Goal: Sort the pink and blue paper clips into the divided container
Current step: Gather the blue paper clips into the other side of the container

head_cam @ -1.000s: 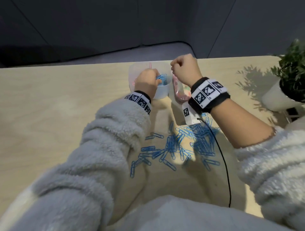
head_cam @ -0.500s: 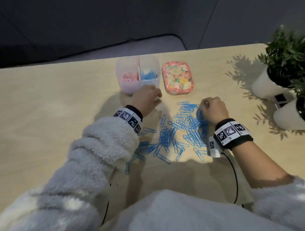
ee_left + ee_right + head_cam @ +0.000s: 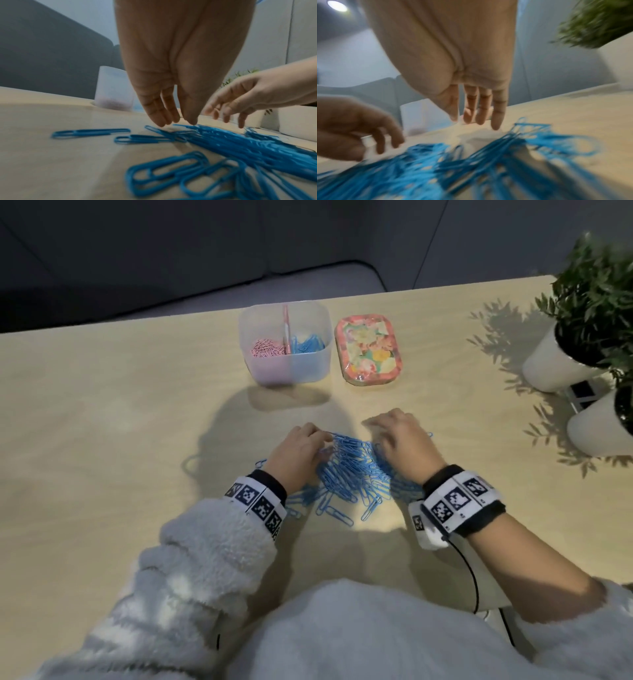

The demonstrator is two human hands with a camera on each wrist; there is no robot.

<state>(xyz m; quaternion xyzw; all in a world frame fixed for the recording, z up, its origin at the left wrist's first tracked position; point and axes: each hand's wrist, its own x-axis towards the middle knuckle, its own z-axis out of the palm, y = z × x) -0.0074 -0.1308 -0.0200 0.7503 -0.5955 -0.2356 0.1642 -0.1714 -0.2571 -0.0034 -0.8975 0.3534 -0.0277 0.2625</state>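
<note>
A heap of blue paper clips (image 3: 349, 474) (image 3: 240, 146) (image 3: 453, 159) lies on the wooden table (image 3: 102, 440) between my two hands. My left hand (image 3: 301, 446) (image 3: 173, 121) hangs at the heap's left edge with straight fingers, tips just touching the clips. At the heap's right edge my right hand (image 3: 394, 433) (image 3: 476, 121) has its fingers straight and pointing down, holding nothing. The translucent divided container (image 3: 291, 371) (image 3: 113, 94) stands farther back, with pink clips (image 3: 267, 349) in its left half and blue clips (image 3: 308, 344) in its right half.
A floral lid (image 3: 368, 350) lies flat just right of the container. Two white pots with green plants (image 3: 555, 361) stand at the table's right edge. A black cable (image 3: 469, 573) runs from my right wrist toward my body.
Both hands have come back from the container to the table. They now flank the blue clips, which are drawn together into a tighter heap than before.
</note>
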